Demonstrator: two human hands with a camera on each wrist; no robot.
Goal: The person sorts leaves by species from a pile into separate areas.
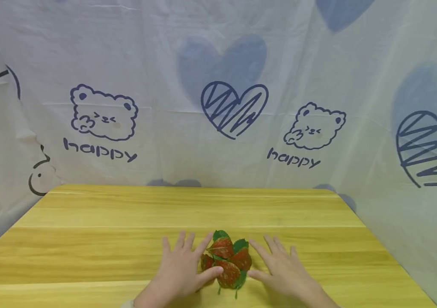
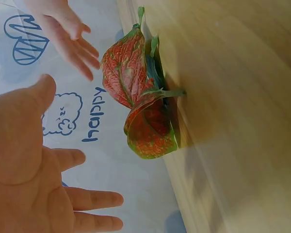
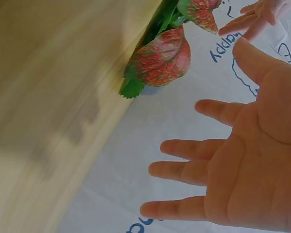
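Note:
A small heap of red leaves with green edges and veins (image 1: 229, 273) lies near the front of the table, with serrated green leaves (image 1: 221, 234) poking out from under it. My left hand (image 1: 179, 267) hovers at its left, fingers spread, the thumb overlapping the front red leaf in the head view. On the other side my right hand (image 1: 287, 269) is spread too, thumb and index tip close to the heap's right edge. Both palms face the leaves and hold nothing. The left wrist view shows one red leaf (image 2: 153, 131) curled up off the wood, a stem beside it.
The leaves rest on a yellow wood-grain table (image 1: 126, 218). Behind it and at both sides hangs a white cloth (image 1: 164, 77) printed with blue hearts, bear faces and the word "happy". Thin stems (image 1: 236, 294) stick out from the heap toward the front.

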